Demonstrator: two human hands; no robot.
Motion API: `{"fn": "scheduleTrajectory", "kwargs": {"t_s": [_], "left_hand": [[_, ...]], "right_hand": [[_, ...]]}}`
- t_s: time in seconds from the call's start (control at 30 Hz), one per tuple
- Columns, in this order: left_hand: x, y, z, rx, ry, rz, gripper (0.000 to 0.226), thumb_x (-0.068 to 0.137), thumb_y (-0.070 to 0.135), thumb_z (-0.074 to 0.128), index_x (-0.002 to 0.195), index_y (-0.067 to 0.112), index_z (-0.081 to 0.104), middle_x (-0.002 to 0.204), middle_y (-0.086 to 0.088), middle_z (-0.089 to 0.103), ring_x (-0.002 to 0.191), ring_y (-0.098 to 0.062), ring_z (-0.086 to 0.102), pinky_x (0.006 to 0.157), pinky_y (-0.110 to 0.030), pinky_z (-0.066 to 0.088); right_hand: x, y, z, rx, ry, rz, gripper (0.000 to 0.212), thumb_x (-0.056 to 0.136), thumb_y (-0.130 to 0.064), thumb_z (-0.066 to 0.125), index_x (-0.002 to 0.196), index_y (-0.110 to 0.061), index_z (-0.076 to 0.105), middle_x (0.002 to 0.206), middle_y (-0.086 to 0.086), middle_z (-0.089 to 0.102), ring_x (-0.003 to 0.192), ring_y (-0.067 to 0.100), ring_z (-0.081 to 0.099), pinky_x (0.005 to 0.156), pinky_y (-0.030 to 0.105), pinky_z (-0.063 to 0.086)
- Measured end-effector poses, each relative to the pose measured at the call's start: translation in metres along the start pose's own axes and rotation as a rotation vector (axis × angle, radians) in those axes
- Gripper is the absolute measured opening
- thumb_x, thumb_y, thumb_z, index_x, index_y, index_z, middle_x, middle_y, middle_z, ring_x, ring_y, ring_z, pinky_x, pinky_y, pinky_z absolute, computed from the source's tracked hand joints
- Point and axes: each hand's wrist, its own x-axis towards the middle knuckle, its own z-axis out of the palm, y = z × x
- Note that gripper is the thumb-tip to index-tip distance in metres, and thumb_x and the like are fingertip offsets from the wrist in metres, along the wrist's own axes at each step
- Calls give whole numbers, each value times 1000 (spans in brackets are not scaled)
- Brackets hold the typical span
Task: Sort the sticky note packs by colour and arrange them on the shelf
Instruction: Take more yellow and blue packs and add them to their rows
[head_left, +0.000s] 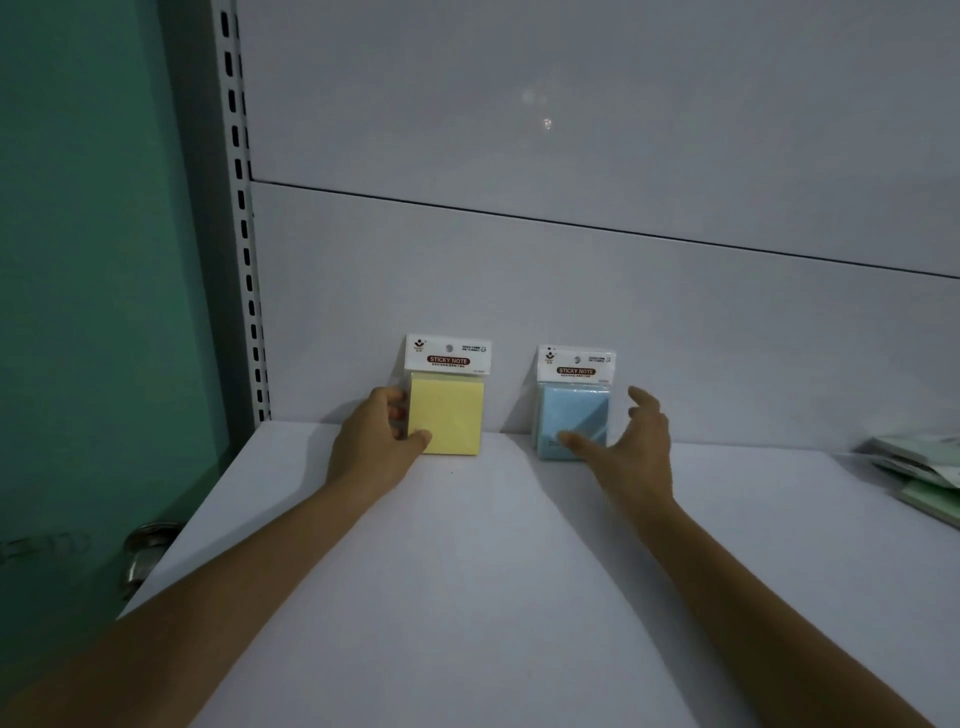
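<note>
Shelf (467, 571): flat white board, smooth and matte, dimly lit. Behind it stands a white back panel (571, 286), faintly glossy, crossed by one thin horizontal seam. One grey metal upright (244, 234) with a column of dark slots runs along the panel's left edge. Left of that is a green door (93, 260) with one round metal knob (145, 556).

Two packs stand upright against the back panel, well apart from each other. Both are square pads in clear film with a white card header that has a round hang hole and a "STICKY NOTE" label.
- yellow sticky note pack (449, 410): one, on the left, its bottom edge on the shelf.
- blue sticky note pack (571, 410): one, on the right, its film catching a diagonal sheen.

Green sticky note packs (919, 467) lie flat in a loose overlapping pile at the far right edge. They are cut off by the frame, so the count is unclear.

Left hand (369, 441) pinches the yellow pack at its lower left, thumb on the front face and fingers curled round the left edge.

Right hand (634, 447) is spread, just right of the blue pack. Its thumb tip overlaps the lower front of the pack and its fingers fan out past the right edge. Whether the thumb actually presses the film cannot be told.
</note>
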Motion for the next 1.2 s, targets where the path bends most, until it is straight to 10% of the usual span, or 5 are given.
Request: {"fn": "scheduleTrajectory", "kwargs": {"t_s": [0.93, 1.2], "left_hand": [[-3, 4, -3, 52, -3, -10, 40, 79, 16, 72, 114, 10, 53, 107, -3, 64, 87, -17, 59, 79, -33, 48], [-45, 41, 13, 399, 158, -99, 63, 83, 33, 66, 132, 9, 35, 132, -15, 45, 121, -34, 44, 89, -46, 45]], "right_hand": [[-10, -1, -5, -145, -248, 80, 79, 71, -42, 75, 130, -12, 31, 126, 8, 55, 116, 28, 53, 94, 43, 46], [-42, 15, -70, -120, -349, 117, 85, 77, -44, 72, 141, -9, 28, 142, 13, 44, 127, 29, 46, 100, 38, 40]]}}
